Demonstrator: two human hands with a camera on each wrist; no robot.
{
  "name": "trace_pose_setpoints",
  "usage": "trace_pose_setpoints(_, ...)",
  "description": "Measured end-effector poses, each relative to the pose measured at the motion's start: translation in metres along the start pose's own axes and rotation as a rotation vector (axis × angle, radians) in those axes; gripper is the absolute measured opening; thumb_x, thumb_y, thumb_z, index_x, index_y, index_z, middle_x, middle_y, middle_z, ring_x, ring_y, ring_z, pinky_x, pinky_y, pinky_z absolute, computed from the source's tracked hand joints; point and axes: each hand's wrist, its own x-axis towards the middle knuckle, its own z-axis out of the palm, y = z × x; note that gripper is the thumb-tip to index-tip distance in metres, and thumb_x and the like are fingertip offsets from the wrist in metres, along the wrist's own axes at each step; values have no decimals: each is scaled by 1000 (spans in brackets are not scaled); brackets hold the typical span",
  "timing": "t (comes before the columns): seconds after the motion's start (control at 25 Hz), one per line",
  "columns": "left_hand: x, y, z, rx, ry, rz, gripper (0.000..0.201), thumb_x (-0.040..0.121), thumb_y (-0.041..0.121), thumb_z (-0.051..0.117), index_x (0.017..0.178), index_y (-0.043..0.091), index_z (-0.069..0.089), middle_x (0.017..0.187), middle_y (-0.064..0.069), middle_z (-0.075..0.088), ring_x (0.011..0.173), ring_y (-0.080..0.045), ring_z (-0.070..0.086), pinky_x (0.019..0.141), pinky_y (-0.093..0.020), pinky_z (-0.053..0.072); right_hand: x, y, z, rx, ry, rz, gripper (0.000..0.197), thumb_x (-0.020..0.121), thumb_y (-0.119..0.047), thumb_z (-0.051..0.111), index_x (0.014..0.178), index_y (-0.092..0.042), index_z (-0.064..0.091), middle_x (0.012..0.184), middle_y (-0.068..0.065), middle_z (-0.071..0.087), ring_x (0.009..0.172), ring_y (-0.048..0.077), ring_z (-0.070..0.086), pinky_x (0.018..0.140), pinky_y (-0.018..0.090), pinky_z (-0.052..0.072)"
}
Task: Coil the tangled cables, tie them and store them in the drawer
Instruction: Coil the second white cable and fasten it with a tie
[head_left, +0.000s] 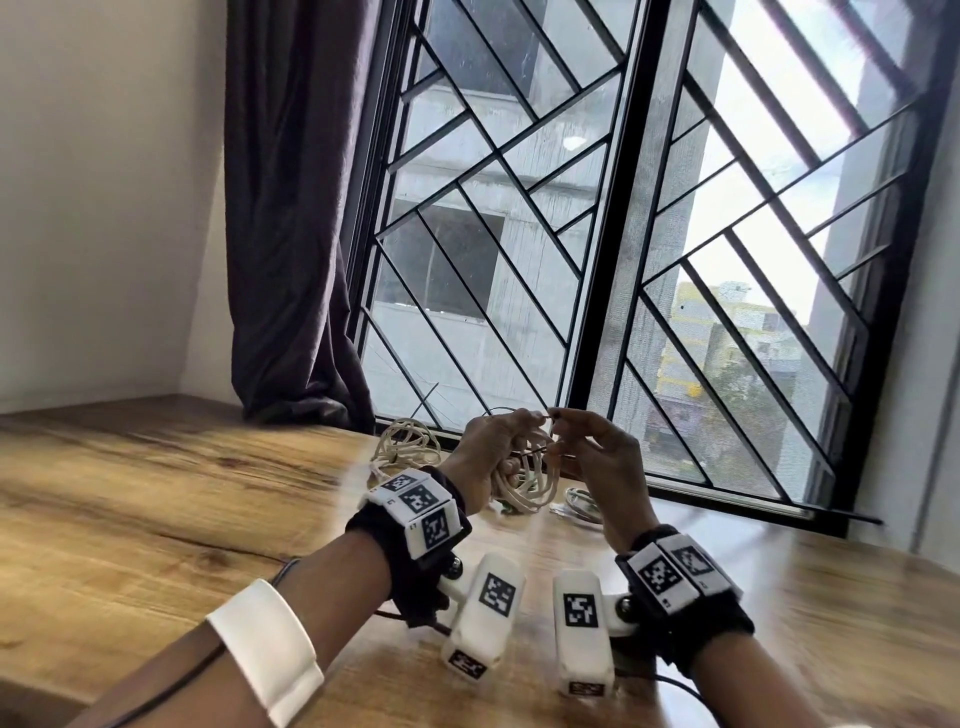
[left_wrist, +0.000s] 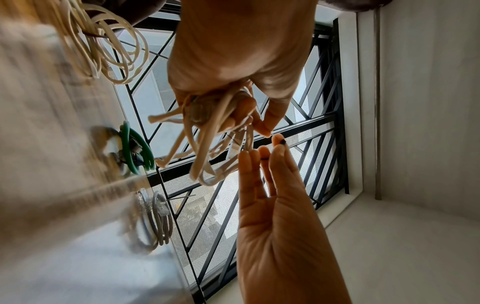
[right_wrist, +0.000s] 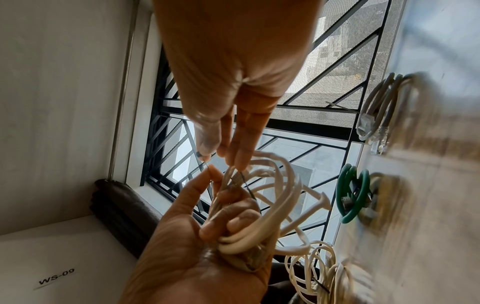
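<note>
Low in the centre of the head view, the left hand (head_left: 480, 457) grips a cream cable coil (head_left: 524, 483) above the wooden table (head_left: 156, 493), fingers curled round the bunched loops. The right hand (head_left: 597, 457) pinches a thin dark tie (right_wrist: 248, 185) between thumb and fingertips, its other fingers straight. The coil looks light, limp and springy, likely to splay unless held at the gathered waist, where the tie belongs. Another cream coil (head_left: 408, 441) lies just left, with a green coil (left_wrist: 135, 148) and a grey coil (left_wrist: 155, 218) on the table. No drawer is visible.
</note>
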Motion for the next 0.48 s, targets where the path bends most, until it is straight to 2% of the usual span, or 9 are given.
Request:
trace_pose_setpoints(0.12, 0, 0, 1, 6, -8, -2, 16, 84, 27, 64, 71, 17, 61, 48, 11, 49, 43, -7, 27, 41, -14, 25, -1, -2, 0, -16, -13, 3, 22, 88, 4, 55, 91, -12, 69, 80, 11, 62, 60, 12, 59, 55, 18, 51)
trace_pose_setpoints(0.32, 2, -1, 0, 7, -2, -4, 18, 83, 27, 65, 69, 16, 60, 55, 7, 45, 42, -7, 26, 40, -15, 24, -1, -2, 1, -23, -7, 1, 24, 87, 4, 56, 86, -16, 70, 71, 4, 61, 56, 9, 59, 54, 19, 51)
trace_pose_setpoints(0.48, 3, -2, -2, 31, -12, -10, 18, 83, 27, 65, 70, 16, 60, 58, 5, 46, 42, -7, 27, 41, -14, 25, -2, -2, 1, -41, -18, 9, 23, 86, 2, 58, 85, -17, 71, 71, 4, 61, 55, 8, 59, 55, 20, 53)
